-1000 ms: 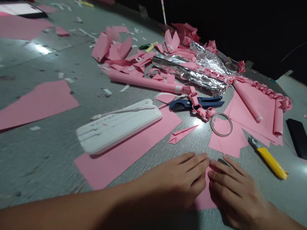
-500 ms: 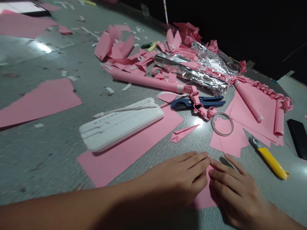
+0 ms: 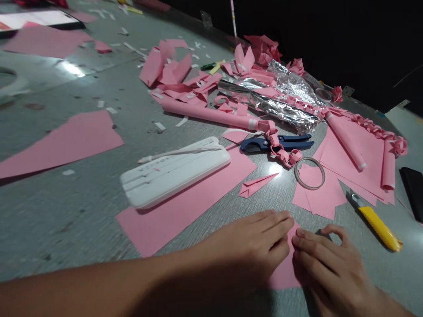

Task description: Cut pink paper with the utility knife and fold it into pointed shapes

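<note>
A small pink paper [image 3: 284,274] lies on the grey table under both hands. My left hand [image 3: 264,242] rests over its left side, palm down, fingers pressed together, fingertips at the paper's top edge. Along the right side, my right hand [image 3: 330,264] has its fingers bunched on the paper edge, with the index finger bent and raised. Just above them are a folded pink paper dart [image 3: 257,185] and a tape ring [image 3: 297,176] on pink paper pieces [image 3: 330,198]. The hands hide much of the paper.
A white power strip-like device [image 3: 178,171] lies on a pink sheet [image 3: 158,233] at centre left. Blue-handled cutters [image 3: 291,143], a paper chain [image 3: 291,158] and crumpled foil [image 3: 291,114] sit further back. To the right are a yellow knife [image 3: 380,226] and a black phone-like object [image 3: 413,189].
The view has shifted slightly, bringing part of a white ring in at the left edge. My right hand has slid a little down and away from my left, its index finger more bent.
</note>
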`<state>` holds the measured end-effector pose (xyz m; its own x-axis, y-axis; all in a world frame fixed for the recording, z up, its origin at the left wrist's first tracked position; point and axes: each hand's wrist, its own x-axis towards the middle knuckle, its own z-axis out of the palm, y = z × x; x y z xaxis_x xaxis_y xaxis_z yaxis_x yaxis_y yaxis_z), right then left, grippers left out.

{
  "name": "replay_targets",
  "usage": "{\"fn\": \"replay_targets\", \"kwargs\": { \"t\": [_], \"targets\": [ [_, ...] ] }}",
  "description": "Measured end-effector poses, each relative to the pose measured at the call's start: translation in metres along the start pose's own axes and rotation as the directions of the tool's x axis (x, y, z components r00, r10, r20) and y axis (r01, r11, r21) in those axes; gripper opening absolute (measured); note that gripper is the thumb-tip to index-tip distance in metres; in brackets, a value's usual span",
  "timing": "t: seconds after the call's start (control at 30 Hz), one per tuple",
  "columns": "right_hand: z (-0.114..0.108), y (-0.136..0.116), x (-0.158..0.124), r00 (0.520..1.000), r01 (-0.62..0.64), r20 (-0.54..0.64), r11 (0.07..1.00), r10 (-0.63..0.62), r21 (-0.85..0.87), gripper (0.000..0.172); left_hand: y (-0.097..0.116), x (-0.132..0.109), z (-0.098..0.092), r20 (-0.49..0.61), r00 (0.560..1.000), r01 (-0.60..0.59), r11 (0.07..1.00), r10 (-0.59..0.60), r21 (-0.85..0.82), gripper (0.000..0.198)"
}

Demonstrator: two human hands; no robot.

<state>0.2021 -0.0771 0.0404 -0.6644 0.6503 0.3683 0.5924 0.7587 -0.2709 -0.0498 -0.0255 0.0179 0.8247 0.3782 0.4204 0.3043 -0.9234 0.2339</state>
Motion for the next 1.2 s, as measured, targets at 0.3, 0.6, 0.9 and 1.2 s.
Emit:
{"fn": "replay_targets", "kwargs": {
  "t": [0.3,0.6,0.9,1.2],
  "targets": [
    [-0.001,-0.004,0.003,0.996,-0.047,-0.072,0.999,0.049,0.025,0.024,0.000,0.002,0.000,-0.032,0.999,0.018,1.000,-0.018,0.009,0.029],
    [-0.003,-0.005,-0.003,0.996,-0.035,-0.080,0.998,0.031,-0.053,0.026,0.001,0.003,-0.005,-0.005,1.000,0.011,1.000,-0.011,0.001,0.025],
    [-0.004,-0.012,-0.006,0.983,-0.080,-0.169,0.995,0.069,-0.058,0.025,-0.002,-0.004,0.002,-0.034,0.999,-0.019,1.000,0.019,0.000,0.021],
    [-0.020,-0.015,-0.022,0.970,-0.160,-0.189,0.987,0.155,-0.014,0.032,-0.002,-0.002,0.000,-0.091,0.996,-0.006,1.000,0.007,0.008,0.023]
  ]
}}
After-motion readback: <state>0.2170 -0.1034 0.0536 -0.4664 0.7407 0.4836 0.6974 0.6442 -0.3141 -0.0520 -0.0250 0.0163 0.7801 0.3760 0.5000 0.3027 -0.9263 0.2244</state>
